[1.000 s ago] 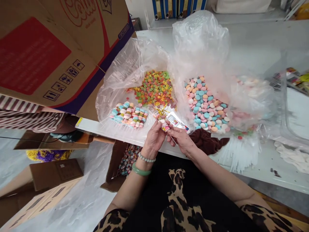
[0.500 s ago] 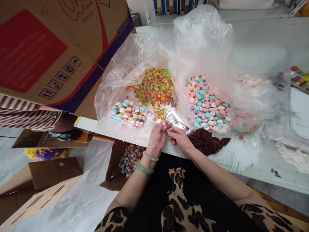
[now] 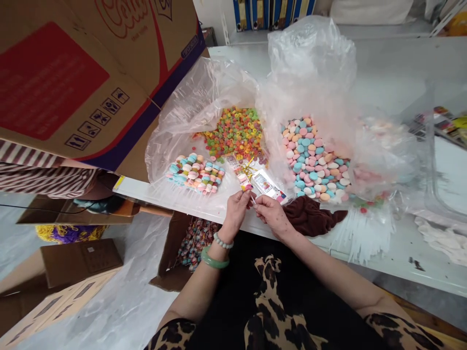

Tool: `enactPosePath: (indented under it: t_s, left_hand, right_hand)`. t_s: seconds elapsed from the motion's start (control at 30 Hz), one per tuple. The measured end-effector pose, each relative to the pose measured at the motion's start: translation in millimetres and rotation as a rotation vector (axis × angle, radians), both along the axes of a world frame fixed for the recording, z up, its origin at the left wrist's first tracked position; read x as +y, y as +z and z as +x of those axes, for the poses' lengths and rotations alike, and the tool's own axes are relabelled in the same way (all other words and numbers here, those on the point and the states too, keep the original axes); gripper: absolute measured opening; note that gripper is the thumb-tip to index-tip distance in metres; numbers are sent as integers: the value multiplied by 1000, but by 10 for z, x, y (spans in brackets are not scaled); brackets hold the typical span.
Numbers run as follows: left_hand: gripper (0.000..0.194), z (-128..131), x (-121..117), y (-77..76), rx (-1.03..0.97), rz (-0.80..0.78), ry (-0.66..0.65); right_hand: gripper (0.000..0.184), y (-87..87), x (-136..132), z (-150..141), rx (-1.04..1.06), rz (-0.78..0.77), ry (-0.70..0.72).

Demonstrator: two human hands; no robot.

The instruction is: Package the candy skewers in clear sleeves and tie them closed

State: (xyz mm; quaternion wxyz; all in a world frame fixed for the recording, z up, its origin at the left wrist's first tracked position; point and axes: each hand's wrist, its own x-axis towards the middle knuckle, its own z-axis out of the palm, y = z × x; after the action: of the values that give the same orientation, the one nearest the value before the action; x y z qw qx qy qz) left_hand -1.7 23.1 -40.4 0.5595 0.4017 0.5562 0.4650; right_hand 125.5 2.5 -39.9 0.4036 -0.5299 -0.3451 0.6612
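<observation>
Over the table's front edge, my left hand point(image 3: 238, 210) pinches a small wrapped candy stick point(image 3: 247, 186) with pink and yellow at its top. My right hand point(image 3: 270, 214) is closed at its fingertips around the thin white stick end; part of it is hidden by the fingers. Just beyond the hands lie gold twist ties point(image 3: 248, 167) on a clear printed wrapper, and a stack of printed cards point(image 3: 268, 185). Left of these, several candy skewers point(image 3: 195, 172) of pastel and gummy pieces lie side by side, their white sticks toward me.
Open plastic bags hold colourful ring gummies point(image 3: 237, 131) and pastel candies point(image 3: 314, 158). A brown cloth point(image 3: 314, 216) and white sticks point(image 3: 365, 233) lie to the right. A large carton point(image 3: 120, 87) stands left; below, an open box point(image 3: 164, 262) contains finished-looking skewers. A striped sleeve point(image 3: 36, 172) shows behind the carton.
My hands have drawn slightly lower and the left wrist has turned, so more of the candy stick's wrapped top shows above my left fingers. The view has tilted slightly.
</observation>
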Motion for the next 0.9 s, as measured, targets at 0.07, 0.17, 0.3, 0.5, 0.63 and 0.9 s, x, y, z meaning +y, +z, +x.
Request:
enactPosePath:
  t_s: [0.07,0.17,0.3,0.5,0.63,0.9]
  left_hand:
    - [28,-13,-12,22,134,90,-2]
    - [34,-14,-31,5,239,133,-31]
    - [31,-39,-42,-55,92,24,-236]
    - [36,-97,-14,33,-333,-204,-116]
    - [40,36,-5,24,-344,-194,112]
    - [38,170,-47,-25,-285,-145,113]
  right_hand:
    - [20,14,3,-9,13,12,-49]
    - [21,38,36,-7,5,33,-97]
    - [19,20,70,41,-34,91,-89]
    - [18,-32,42,98,-339,315,-41]
    - [18,-63,-2,15,-420,390,35]
    - [16,-136,22,37,-474,393,15]
